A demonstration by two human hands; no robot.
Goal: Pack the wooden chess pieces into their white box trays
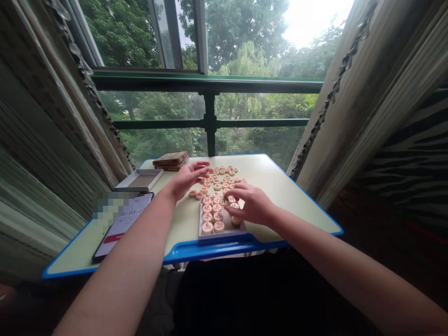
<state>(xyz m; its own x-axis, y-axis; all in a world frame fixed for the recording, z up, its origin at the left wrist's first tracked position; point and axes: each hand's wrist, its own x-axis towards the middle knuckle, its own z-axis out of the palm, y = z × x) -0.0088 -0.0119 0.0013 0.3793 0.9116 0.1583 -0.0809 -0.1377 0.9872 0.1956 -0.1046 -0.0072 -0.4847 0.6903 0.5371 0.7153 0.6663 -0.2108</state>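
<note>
A shallow white box (240,229) lies near the table's front edge. Round wooden Chinese chess pieces (219,227) with red characters stand in two columns along its left side, and others are at its right. Over the box, my right hand (250,203) is curled, thumb and fingertips closed about a Chinese chess piece (223,200); the fingers partly cover it and its neighbours. My left hand (189,179) hovers at the left of the loose pieces (217,187), its fingers stretched out and apart, with nothing seen in them. Loose pieces lie scattered behind the box.
On the left of the pale, blue-edged table (280,186) lies a phone (122,224) showing a timer. Behind it are an open box lid (142,179) and a brown stack of flat cases (171,160). A green window railing (210,121) and curtains border the table.
</note>
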